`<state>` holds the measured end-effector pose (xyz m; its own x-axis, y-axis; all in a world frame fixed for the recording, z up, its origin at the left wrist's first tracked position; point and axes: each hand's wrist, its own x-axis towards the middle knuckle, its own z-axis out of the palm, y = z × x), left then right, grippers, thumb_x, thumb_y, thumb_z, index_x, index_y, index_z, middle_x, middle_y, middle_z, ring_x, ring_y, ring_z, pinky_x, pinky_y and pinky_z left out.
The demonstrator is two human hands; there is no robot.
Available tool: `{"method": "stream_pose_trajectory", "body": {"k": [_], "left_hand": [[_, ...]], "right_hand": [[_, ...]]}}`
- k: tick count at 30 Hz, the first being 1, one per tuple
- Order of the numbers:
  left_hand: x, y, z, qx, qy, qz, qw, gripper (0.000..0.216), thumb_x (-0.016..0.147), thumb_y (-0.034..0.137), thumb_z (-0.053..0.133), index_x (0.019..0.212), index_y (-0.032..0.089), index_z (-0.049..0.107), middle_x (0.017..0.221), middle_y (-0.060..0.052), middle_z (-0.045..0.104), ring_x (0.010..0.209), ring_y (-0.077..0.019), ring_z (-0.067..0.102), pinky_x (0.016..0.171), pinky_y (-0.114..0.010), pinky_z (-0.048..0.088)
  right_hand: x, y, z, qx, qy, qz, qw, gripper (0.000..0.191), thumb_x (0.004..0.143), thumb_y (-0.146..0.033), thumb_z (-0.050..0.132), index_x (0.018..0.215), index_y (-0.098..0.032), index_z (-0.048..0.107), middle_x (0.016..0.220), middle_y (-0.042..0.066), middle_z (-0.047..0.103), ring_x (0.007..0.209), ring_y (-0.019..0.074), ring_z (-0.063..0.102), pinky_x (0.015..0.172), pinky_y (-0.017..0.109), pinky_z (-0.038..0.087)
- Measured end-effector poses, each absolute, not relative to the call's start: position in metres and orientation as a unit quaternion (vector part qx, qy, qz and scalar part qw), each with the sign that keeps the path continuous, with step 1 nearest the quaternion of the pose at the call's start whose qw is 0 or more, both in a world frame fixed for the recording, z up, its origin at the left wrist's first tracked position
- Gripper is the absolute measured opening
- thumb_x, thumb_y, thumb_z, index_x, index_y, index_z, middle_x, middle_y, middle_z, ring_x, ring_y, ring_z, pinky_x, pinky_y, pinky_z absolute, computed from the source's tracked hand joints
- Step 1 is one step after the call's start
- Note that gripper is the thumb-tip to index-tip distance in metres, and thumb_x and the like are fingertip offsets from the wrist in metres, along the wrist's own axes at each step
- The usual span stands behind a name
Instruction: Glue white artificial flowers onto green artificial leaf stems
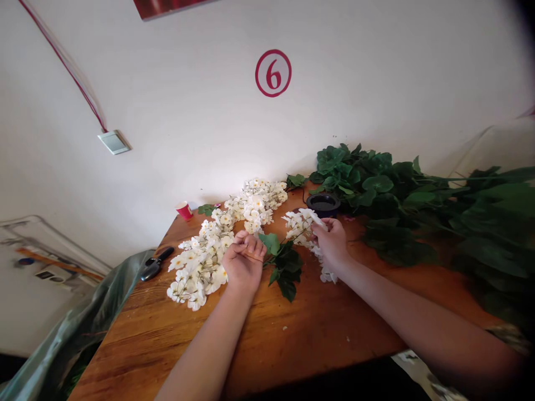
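My right hand [332,242] is closed in a pinch on a white artificial flower [313,216]. More white blossoms hang below and left of its fingers. My left hand [244,262] has its fingers curled in, with the palm turned partly up; whatever may be inside them is hidden. Right beside it is a sprig of green leaves [287,264], which lies between my two hands. A long heap of white artificial flowers [207,250] with yellow centres spreads over the wooden table, left of and behind my left hand.
Behind my right hand sits a dark round dish [323,204]. A big pile of green artificial leaves [384,184] covers the table's right side. A red paper cup [184,210] and a black-handled tool [155,264] are at the left edge. The wall rises behind.
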<state>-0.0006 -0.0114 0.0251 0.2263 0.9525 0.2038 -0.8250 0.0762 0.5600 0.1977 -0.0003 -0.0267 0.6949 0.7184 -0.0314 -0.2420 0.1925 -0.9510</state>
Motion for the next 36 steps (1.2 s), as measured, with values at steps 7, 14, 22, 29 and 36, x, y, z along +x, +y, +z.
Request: {"method": "stream_pose_trajectory", "body": {"k": [7,14,22,29,36], "left_hand": [[-0.005,-0.016,0.034,0.294,0.088,0.599,0.740,0.017,0.062,0.015,0.053,0.078,0.018,0.056,0.056,0.003,0.033,0.051,-0.0116,0.035,0.053,-0.027,0.027],[-0.012,-0.017,0.046,0.302,0.054,0.604,0.736,0.014,0.065,0.019,0.053,0.078,0.018,0.056,0.057,0.003,0.033,0.052,-0.0119,0.035,0.053,-0.026,0.027],[-0.005,-0.020,0.040,0.337,0.065,0.564,0.751,0.013,0.067,0.025,0.054,0.078,0.018,0.059,0.057,0.003,0.032,0.051,-0.0114,0.034,0.053,-0.027,0.028],[0.000,-0.022,0.035,0.377,0.087,0.548,0.741,0.014,0.070,0.027,0.051,0.077,0.018,0.060,0.056,0.002,0.035,0.051,-0.0121,0.037,0.053,-0.027,0.030],[0.000,-0.022,0.034,0.374,0.097,0.551,0.740,0.015,0.070,0.027,0.051,0.077,0.018,0.061,0.055,0.002,0.038,0.051,-0.0124,0.038,0.053,-0.027,0.032]], "right_hand": [[0.198,0.007,-0.034,-0.543,-0.180,0.309,0.759,0.031,0.071,-0.028,0.067,0.094,-0.023,0.047,0.074,-0.004,0.057,0.053,0.0113,0.057,0.044,0.021,0.045],[0.199,0.004,-0.036,-0.624,-0.362,0.164,0.673,0.045,0.072,-0.038,0.067,0.107,-0.020,0.048,0.104,0.010,0.059,0.097,0.0288,0.062,0.085,0.049,0.052],[0.167,-0.044,0.001,-0.515,-0.657,-0.155,0.528,0.035,0.083,-0.027,0.063,0.117,-0.022,0.058,0.129,0.012,0.058,0.125,0.0310,0.048,0.107,0.052,0.033],[0.148,-0.041,0.002,-0.460,-0.728,-0.153,0.485,0.012,0.088,-0.024,0.060,0.098,-0.023,0.068,0.097,0.004,0.072,0.095,0.0232,0.060,0.100,0.047,0.037],[0.149,-0.038,0.003,-0.424,-0.739,-0.206,0.482,0.011,0.088,-0.018,0.061,0.091,-0.024,0.069,0.089,0.002,0.073,0.086,0.0203,0.061,0.098,0.045,0.036]]}}
